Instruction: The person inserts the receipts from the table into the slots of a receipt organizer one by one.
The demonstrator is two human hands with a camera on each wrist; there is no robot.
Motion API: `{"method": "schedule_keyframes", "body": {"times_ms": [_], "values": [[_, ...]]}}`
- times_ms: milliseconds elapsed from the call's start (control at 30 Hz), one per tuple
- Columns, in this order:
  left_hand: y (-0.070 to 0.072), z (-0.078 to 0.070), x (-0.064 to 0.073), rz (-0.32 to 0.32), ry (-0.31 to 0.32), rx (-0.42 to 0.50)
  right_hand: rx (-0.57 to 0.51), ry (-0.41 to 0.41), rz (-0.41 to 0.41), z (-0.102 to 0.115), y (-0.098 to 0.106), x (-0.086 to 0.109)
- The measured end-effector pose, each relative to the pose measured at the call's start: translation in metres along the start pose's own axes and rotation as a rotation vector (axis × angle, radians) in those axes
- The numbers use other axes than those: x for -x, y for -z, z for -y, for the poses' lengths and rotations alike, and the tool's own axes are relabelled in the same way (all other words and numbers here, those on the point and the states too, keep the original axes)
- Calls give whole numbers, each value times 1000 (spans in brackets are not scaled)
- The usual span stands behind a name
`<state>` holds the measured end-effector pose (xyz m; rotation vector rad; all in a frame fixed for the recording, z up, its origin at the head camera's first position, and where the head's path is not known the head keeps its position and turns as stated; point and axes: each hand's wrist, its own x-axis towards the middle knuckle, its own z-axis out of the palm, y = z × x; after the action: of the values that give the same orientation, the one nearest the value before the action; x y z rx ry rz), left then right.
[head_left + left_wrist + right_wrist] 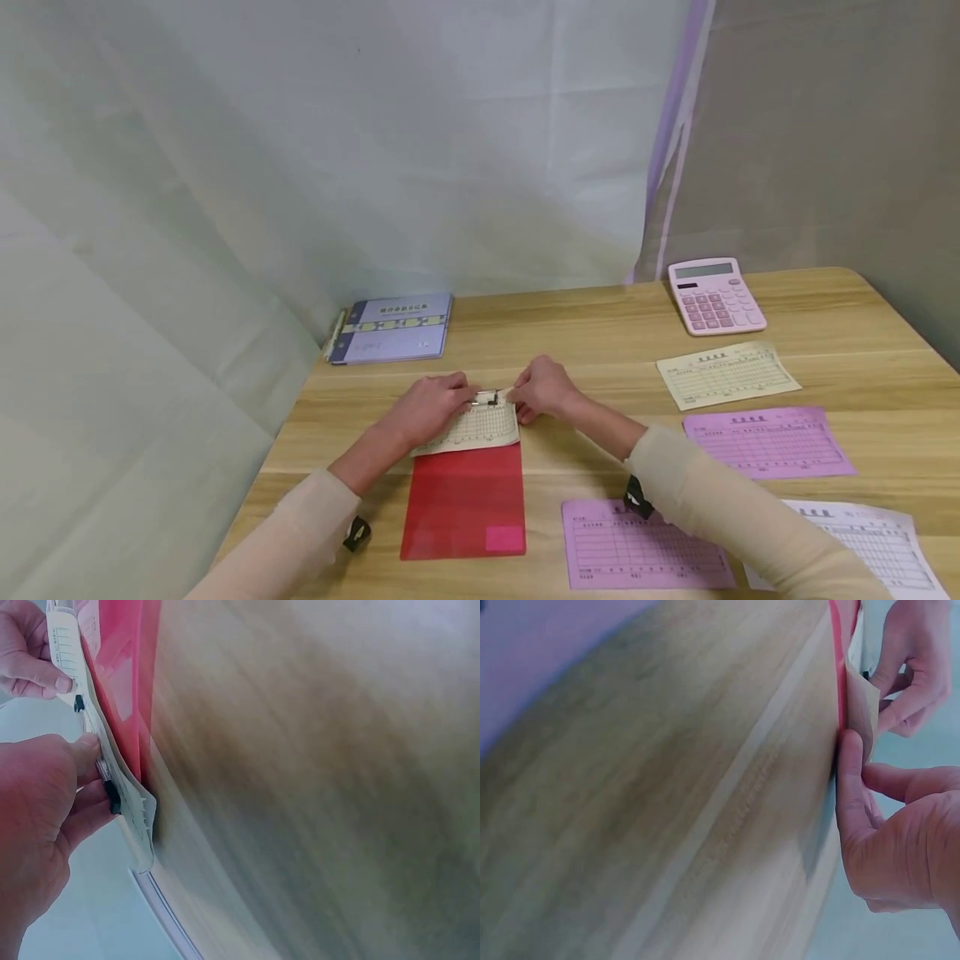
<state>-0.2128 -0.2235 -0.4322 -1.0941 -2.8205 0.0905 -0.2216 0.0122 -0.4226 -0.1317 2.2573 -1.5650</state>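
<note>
A red folder lies on the table with a cream form sheet over its upper part. Across the top of the sheet runs a metal clip bar with black ends. My left hand holds the clip's left end, thumb on the bar and fingers around the black end. My right hand pinches the sheet's upper right corner, with thumb and index finger close together at the paper edge. How the folder's top edge sits under the fingers is partly hidden.
Behind on the left lie a blue booklet and a pen. A pink calculator stands back right. Rightward lie a cream form, purple forms and white forms. A curtain hangs behind the table.
</note>
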Motion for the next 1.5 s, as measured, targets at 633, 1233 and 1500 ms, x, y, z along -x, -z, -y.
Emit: {"method": "schedule_keyframes", "body": {"times_ms": [633,1233,1500], "values": [[5,7,-1,-15,14,118,265,225,27,7,44,4],[3,7,1,-33,2,148,274,399,114,-27,146,71],[4,6,0,-21,18,154,279,407,205,-58,167,116]]}}
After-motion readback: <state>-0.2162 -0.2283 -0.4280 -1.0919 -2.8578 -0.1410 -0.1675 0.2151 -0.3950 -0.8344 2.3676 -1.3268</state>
